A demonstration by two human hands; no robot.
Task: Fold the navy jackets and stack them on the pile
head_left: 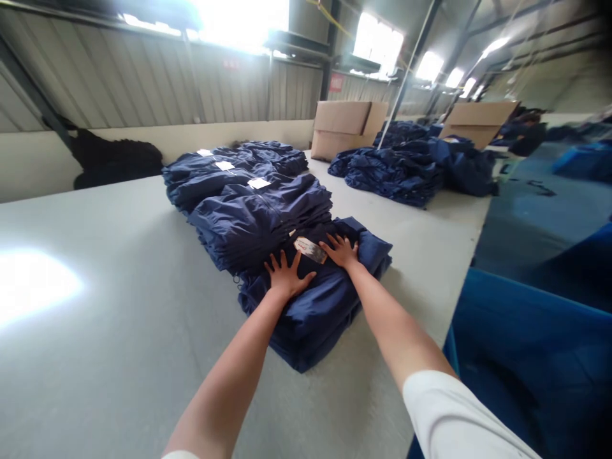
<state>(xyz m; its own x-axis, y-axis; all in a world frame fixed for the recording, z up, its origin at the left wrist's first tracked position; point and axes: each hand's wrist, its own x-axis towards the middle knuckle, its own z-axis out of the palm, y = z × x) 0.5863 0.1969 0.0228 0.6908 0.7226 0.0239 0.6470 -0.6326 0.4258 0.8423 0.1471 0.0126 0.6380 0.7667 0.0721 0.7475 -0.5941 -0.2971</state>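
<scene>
Both bare arms reach forward from the bottom of the frame and angle inward. The left hand (287,274) and right hand (340,250) lie open and palm down, fingers spread, resting on a folded stack of navy garments (315,319) without grasping it. The stack sits at centre on a pale grey table (119,331), its long axis running toward the top of the frame. Its smooth woven fabric folds into soft, rounded edges. A paper tag (310,249) lies between the hands, and similar tagged stacks (258,210) continue the row behind
</scene>
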